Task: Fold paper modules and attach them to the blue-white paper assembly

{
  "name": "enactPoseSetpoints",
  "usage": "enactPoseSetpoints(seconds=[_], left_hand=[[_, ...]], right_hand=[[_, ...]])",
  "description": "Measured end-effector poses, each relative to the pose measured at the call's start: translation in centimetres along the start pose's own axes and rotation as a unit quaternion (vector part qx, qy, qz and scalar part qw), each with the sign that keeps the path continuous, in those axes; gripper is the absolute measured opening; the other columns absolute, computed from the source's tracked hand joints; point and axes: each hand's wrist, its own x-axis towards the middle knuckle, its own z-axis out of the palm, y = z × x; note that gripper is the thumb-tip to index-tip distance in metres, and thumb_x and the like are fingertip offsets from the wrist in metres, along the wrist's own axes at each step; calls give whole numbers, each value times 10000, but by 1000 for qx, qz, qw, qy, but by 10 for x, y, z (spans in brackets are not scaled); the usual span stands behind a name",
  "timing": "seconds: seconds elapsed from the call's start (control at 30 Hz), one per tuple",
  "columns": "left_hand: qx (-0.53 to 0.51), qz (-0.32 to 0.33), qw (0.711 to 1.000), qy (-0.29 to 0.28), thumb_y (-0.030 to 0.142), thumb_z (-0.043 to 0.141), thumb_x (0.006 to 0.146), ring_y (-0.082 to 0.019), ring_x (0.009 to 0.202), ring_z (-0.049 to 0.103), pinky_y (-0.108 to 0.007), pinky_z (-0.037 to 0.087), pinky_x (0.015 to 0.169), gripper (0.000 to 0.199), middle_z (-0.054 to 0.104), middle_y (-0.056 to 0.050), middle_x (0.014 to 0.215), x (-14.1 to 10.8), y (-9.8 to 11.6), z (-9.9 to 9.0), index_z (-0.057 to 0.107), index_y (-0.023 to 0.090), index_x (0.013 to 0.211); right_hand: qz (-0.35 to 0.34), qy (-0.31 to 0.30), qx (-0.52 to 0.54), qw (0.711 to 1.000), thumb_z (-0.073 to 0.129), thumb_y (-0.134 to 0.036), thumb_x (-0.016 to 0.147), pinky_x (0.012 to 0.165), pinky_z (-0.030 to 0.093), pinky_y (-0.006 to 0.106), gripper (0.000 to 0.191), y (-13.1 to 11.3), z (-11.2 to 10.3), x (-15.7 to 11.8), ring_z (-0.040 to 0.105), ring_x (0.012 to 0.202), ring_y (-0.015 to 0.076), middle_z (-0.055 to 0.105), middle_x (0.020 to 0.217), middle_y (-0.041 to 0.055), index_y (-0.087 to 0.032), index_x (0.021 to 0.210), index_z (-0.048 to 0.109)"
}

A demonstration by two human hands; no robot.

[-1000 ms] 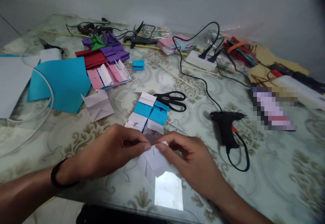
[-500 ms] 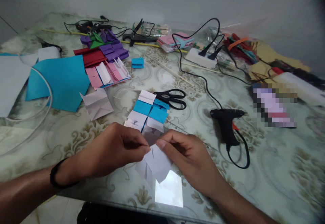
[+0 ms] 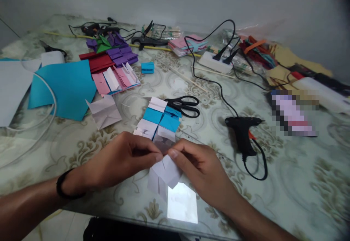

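Pinched between both hands is a folded white paper piece [image 3: 166, 171], raised a little over the glass-topped table near its front edge. My left hand [image 3: 123, 160] grips its upper left edge with thumb and forefinger. Close beside it, my right hand [image 3: 202, 171] pinches the upper right edge. Just beyond the hands lie folded blue and white paper pieces [image 3: 153, 115], set side by side. Black-handled scissors [image 3: 186, 106] rest against them, their blades partly hidden. To the left sits another creased white paper [image 3: 105, 112].
A black hot glue gun [image 3: 243, 131] lies at right, its cord running to a white power strip [image 3: 216, 63]. Blue paper sheets [image 3: 64, 88] and folded pink and white pieces [image 3: 117, 78] are at left. Thin wooden sticks [image 3: 187, 78] lie mid-table.
The held white paper has tilted, its lower corner rising slightly. Both hands keep their pinch in nearly the same place.
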Motion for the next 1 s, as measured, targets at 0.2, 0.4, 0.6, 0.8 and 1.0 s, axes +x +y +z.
enactPoseSetpoints(seconds=[0.2, 0.4, 0.6, 0.8, 1.0], left_hand=[[-34, -12, 999, -4, 367, 761, 921, -124, 702, 601, -216, 442, 614, 205, 787, -2, 790, 3, -1, 0, 859, 190, 889], [-14, -18, 1000, 9, 311, 706, 936, -114, 666, 604, -212, 433, 607, 206, 794, 15, 775, 2, 2, 4, 853, 183, 871], [-11, -20, 998, 54, 280, 740, 845, -142, 677, 662, -218, 500, 621, 153, 781, -11, 737, 1, 4, 9, 807, 162, 776], [68, 10, 994, 90, 268, 711, 827, -148, 692, 652, -229, 493, 637, 137, 752, -5, 723, 1, 4, 10, 774, 162, 769], [70, -11, 994, 80, 347, 711, 864, -140, 651, 639, -218, 457, 584, 212, 749, -2, 696, 2, 1, 9, 785, 173, 767]], right_hand=[[-25, -1, -18, 1000, 615, -302, 1011, 489, 352, 202, 281, -1, 1, 1, 480, 549, 93, 577, 614, -43, -193, 760, 680], [-45, 6, -26, 999, 608, -277, 1020, 511, 354, 207, 279, 3, 4, 1, 465, 544, 82, 563, 609, -59, -192, 758, 655], [-41, 14, -4, 999, 606, -291, 1025, 514, 365, 190, 273, 4, 8, -1, 480, 552, 76, 586, 625, -61, -196, 776, 666], [-3, 5, 14, 1000, 688, -293, 961, 537, 411, 191, 157, 3, 7, 2, 532, 609, 98, 640, 697, -39, -206, 831, 697], [19, 0, 29, 999, 648, -317, 987, 513, 373, 202, 191, 3, 6, 1, 482, 594, 97, 588, 685, -41, -207, 832, 675]])
